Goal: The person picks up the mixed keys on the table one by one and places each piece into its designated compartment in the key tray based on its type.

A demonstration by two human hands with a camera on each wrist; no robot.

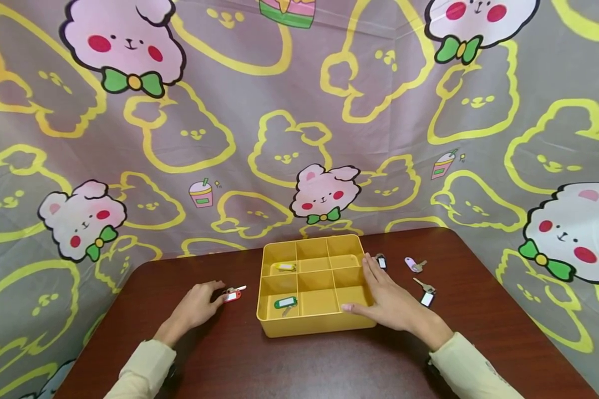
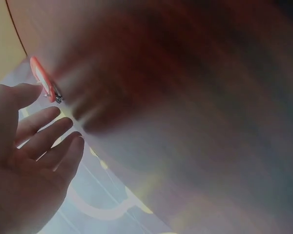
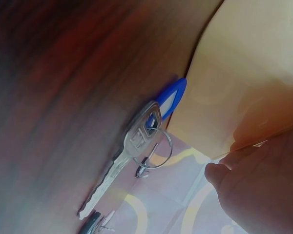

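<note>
My left hand (image 1: pixel 198 304) is left of the yellow divided box, its thumb and fingertips beside a key with a red tag (image 1: pixel 233 296) on the table. In the left wrist view the fingers are loosely bent and apart, with the thumb tip close by the red tag (image 2: pixel 43 80); whether it touches cannot be told. My right hand (image 1: pixel 390 299) rests along the right wall of the box (image 1: pixel 319 321), fingers extended, thumb over the front right compartment. Inside the box, a key with a yellow tag (image 1: pixel 285 267) lies back left, and one with a green tag (image 1: pixel 285 302) front left.
Right of the box lie a key with a blue tag (image 3: pixel 172 100), another with a pale purple tag (image 1: pixel 413 265) and a dark tag (image 1: pixel 381 261) close by the box. Patterned cloth (image 1: pixel 379 138) hangs behind and beside the brown table (image 1: pixel 299 366).
</note>
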